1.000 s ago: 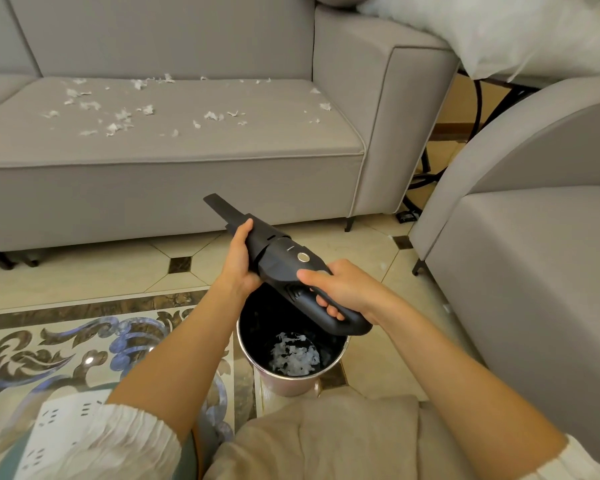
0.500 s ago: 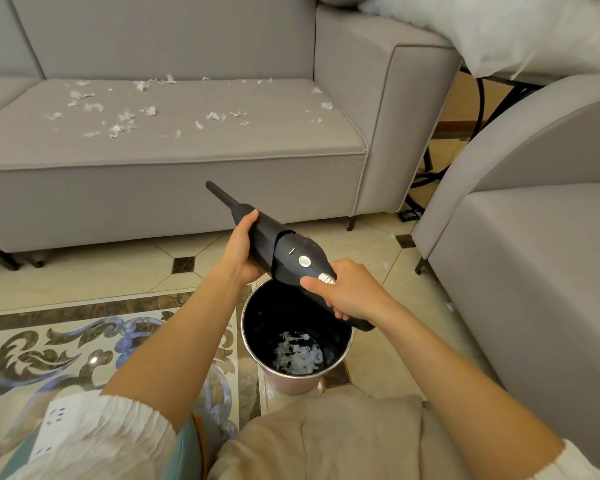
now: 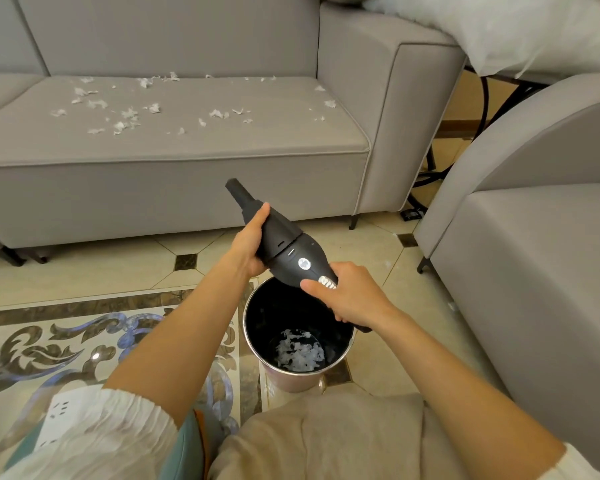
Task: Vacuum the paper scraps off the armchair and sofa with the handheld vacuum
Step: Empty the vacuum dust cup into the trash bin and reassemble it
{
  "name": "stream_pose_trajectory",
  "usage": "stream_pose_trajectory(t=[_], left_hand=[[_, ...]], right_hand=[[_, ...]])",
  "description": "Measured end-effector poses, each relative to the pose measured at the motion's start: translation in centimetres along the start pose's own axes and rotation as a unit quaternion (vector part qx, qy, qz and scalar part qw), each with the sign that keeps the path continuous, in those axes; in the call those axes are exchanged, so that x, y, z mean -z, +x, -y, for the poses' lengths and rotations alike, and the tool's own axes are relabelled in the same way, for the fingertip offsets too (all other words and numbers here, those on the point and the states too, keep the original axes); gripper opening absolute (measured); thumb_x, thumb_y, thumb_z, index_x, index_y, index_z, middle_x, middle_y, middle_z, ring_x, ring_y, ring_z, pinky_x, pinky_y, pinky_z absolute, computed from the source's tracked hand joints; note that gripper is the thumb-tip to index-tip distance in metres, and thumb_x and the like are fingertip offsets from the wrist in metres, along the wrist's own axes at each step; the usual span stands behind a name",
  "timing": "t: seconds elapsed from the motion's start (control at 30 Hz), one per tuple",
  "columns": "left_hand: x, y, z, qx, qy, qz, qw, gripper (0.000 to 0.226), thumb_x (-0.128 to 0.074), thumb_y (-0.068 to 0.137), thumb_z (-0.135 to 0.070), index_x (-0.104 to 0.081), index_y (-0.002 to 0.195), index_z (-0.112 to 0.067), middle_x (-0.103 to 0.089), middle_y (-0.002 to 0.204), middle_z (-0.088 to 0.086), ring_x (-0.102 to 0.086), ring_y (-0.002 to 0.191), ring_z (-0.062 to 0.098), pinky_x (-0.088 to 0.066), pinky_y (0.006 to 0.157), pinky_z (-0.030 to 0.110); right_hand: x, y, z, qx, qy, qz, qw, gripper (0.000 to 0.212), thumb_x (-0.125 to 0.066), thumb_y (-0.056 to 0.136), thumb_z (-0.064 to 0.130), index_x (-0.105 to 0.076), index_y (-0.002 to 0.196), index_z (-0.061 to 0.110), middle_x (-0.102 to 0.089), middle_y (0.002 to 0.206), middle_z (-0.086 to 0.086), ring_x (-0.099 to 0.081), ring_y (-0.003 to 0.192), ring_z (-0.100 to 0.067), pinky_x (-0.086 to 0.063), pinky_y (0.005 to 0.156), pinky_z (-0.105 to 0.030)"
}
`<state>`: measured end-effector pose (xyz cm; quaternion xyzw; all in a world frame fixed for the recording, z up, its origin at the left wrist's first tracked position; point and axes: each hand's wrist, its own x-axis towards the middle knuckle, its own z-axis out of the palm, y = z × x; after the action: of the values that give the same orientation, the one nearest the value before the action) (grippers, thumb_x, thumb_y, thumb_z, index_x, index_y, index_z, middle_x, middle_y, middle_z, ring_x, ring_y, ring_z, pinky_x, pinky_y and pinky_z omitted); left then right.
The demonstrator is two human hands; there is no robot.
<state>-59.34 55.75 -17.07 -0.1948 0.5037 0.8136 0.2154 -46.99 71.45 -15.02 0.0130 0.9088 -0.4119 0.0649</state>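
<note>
Right now my knee (image 3: 326,441) is nearest, then the bin (image 3: 257,341) on the floor with white scraps lying in its bottom. Handheld vacuum (image 3: 291,251) sits in the air above the bin's rim, held in both grips. My right hand (image 3: 352,297) wraps the rear handle, thumb just beside the lit indicator. My left hand (image 3: 252,242) clamps the dust cup ahead of it. Long axis runs diagonally, nozzle pointing up-left toward the sofa (image 3: 187,174). Paper scraps (image 3: 125,116) scattered across the sofa seat. Armchair (image 3: 541,244) sits to the right.
</note>
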Motion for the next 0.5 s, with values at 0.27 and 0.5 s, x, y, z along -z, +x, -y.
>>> stream_pose_trajectory(t=[0.27,0.5], left_hand=[[-0.8,-0.1,0.6,-0.019,0.041,-0.019,0.999,0.057,-0.07,0.085,-0.047,-0.053,0.126,-0.011,-0.068,0.113,0.011,-0.067,0.1,0.03,-0.056,0.071,0.043],[-1.1,0.0,0.9,-0.029,0.068,-0.041,0.996,0.055,-0.069,0.086,-0.046,-0.052,0.124,-0.01,-0.067,0.11,0.011,-0.066,0.096,0.029,-0.055,0.068,0.041]], right_hand=[[0.0,-0.3,0.0,-0.035,0.061,-0.015,0.997,0.029,-0.061,0.091,0.041,-0.055,0.075,0.017,-0.062,0.063,-0.007,-0.055,0.044,-0.013,-0.05,0.049,-0.026],[-0.1,-0.3,0.2,-0.04,0.05,-0.021,0.998,0.031,-0.06,0.092,0.039,-0.054,0.068,0.02,-0.061,0.06,-0.005,-0.054,0.041,-0.013,-0.049,0.048,-0.026]])
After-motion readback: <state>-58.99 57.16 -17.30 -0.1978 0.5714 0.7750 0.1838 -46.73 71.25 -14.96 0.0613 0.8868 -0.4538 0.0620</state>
